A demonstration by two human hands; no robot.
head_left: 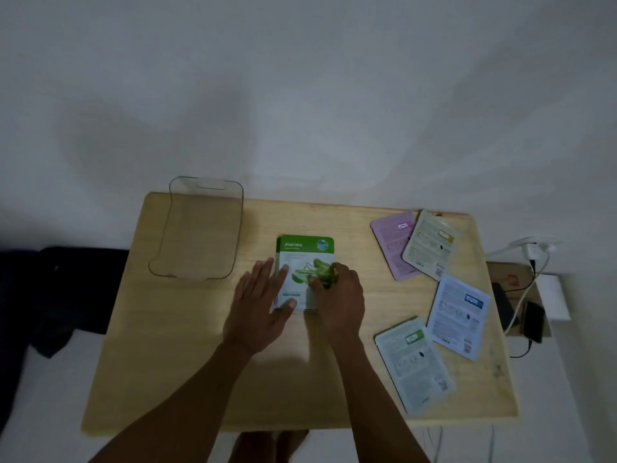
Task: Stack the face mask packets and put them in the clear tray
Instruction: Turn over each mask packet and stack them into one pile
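A small stack of packets topped by a green and white Aloe Vera packet (pixel 305 253) lies at the middle of the wooden table (pixel 187 345). My left hand (pixel 258 305) rests flat against the stack's left edge, fingers apart, thumb on its lower corner. My right hand (pixel 339 297) lies on the stack's lower right part, fingers curled on the top packet. The clear tray (pixel 200 232) stands at the table's back left with nothing in it. On the right lie a pink packet (pixel 390 243), a yellow-label packet (pixel 430 243), a blue-label packet (pixel 459 315) and a green-label packet (pixel 415 364).
A cardboard box (pixel 507 279) with a dark phone (pixel 534 320), a power bank and cables sits off the table's right edge. A white charger (pixel 534 250) hangs on the wall. Dark cloth (pixel 60 295) lies left of the table. A white wall is behind.
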